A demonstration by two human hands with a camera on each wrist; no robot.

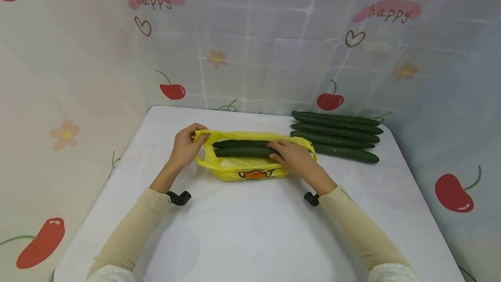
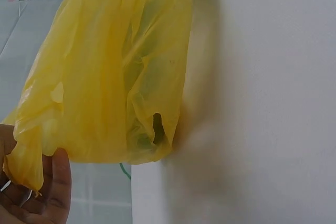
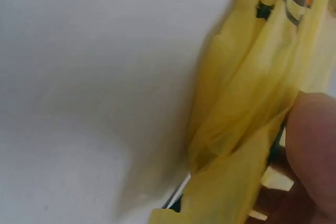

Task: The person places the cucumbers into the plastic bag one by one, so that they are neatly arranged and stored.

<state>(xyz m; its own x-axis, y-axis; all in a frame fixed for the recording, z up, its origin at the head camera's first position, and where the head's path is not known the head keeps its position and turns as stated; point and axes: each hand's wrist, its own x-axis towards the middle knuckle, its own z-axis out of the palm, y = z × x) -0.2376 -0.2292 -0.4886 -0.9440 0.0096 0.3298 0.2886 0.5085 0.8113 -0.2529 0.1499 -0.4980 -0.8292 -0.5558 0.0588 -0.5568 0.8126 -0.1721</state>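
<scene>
A yellow plastic bag [image 1: 235, 172] with a printed orange cartoon lies on its side across the table, its mouth spread open. Two dark green cucumbers [image 1: 240, 152] show side by side inside it. My left hand [image 1: 185, 145] pinches the bag's left handle; in the left wrist view, fingers [image 2: 60, 182] hold the gathered plastic. Reaching into the bag's right part, my right hand [image 1: 294, 156] grips the right end of a cucumber, with its fingers curled over it. In the right wrist view, the thumb [image 3: 315, 145] lies beside the crumpled bag and partly hides the cucumber.
Several more cucumbers [image 1: 338, 130] lie in a row at the table's back right, the nearest one close to the bag. The white table [image 1: 242, 234] is bordered by printed curtains [image 1: 270, 77] at the back and sides.
</scene>
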